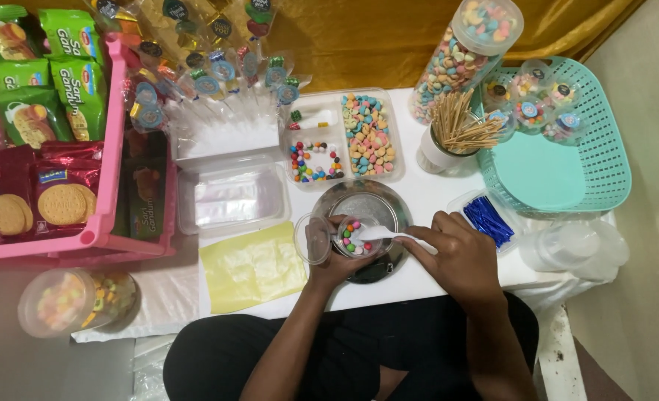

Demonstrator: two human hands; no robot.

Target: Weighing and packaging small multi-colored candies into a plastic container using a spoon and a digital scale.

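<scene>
Plastic spoon [378,234] in right hand [459,256], candy cup [355,238] in left hand [329,256]

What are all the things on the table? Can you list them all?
small clear cup: one, holds coloured candies, over the round metal scale
white spoon: one, tip in the cup
divided clear tray: one, pastel and bright candies, table centre
candy jars: two, clear, one back right, one lower left
wooden sticks: a bunch, in a white cup
basket: one, teal, right, filled cups inside
pink crate: one, left, biscuit packets
yellow bags: a stack, front
left hand: holds the cup
right hand: holds the spoon
</scene>
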